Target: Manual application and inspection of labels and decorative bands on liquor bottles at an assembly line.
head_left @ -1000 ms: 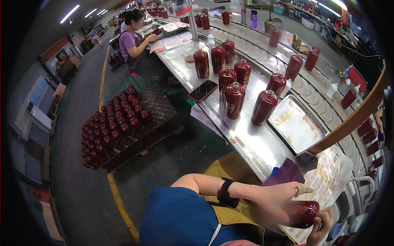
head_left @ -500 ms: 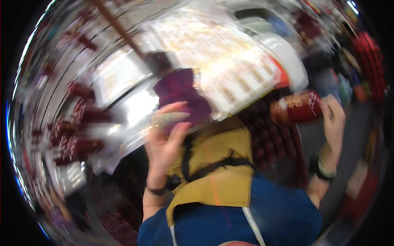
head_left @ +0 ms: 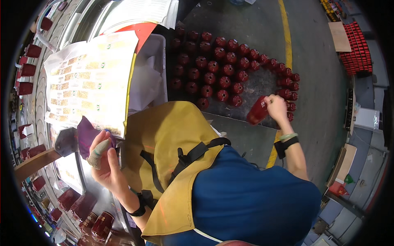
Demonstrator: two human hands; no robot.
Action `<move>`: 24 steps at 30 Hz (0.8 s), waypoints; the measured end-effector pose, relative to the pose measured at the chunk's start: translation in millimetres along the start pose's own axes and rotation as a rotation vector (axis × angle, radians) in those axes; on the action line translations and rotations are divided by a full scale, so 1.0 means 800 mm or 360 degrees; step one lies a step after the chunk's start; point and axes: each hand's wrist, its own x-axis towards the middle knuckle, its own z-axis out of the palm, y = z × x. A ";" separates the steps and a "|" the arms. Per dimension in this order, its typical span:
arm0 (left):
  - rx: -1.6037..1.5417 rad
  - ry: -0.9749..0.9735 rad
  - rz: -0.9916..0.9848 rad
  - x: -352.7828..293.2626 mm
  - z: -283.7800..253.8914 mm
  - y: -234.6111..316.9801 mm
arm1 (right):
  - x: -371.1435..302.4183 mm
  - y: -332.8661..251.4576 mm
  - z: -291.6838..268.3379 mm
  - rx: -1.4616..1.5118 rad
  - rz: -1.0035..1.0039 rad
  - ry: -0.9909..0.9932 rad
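My right hand (head_left: 277, 107) is closed on the upper end of a glossy dark red jar-shaped vessel (head_left: 257, 111), which hangs tilted beside rows of similar red vessels (head_left: 222, 95). My left hand (head_left: 107, 166) has its fingers and thumb apart, with a knit cover on one finger. Just beyond these fingers is a purple cloth (head_left: 87, 136), against a dark block (head_left: 66, 140) on a brown bar. Whether the fingers touch the cloth I cannot tell. Beside the cloth lies a printed sheet (head_left: 88, 78) with gold patterned strips.
A white bin (head_left: 163, 61) stands beside the sheet, with a stack of papers (head_left: 137, 14) behind. More red vessels (head_left: 102, 225) rest at the lower left. A yellow line (head_left: 286, 33) runs along the floor. Red stacked items (head_left: 356, 47) stand at the far right.
My view has swung to the right, so the standing rows of red vessels show clearly. My right hand has brought its vessel beside them. My left hand stays near the purple cloth.
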 end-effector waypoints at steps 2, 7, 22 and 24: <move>0.0050 0.0049 -0.0018 -0.002 0.006 0.007 | -0.022 -0.003 0.063 0.0032 -0.0051 -0.0182; 0.0131 0.0102 -0.0044 -0.002 0.022 0.017 | -0.057 -0.050 0.203 0.0174 0.0129 -0.0592; 0.0234 0.0249 -0.0158 -0.009 0.032 0.034 | 0.000 -0.121 0.375 0.0170 0.0154 -0.0725; 0.0228 0.0308 -0.0170 -0.020 0.015 0.046 | -0.004 -0.168 0.325 0.0068 0.0013 -0.0906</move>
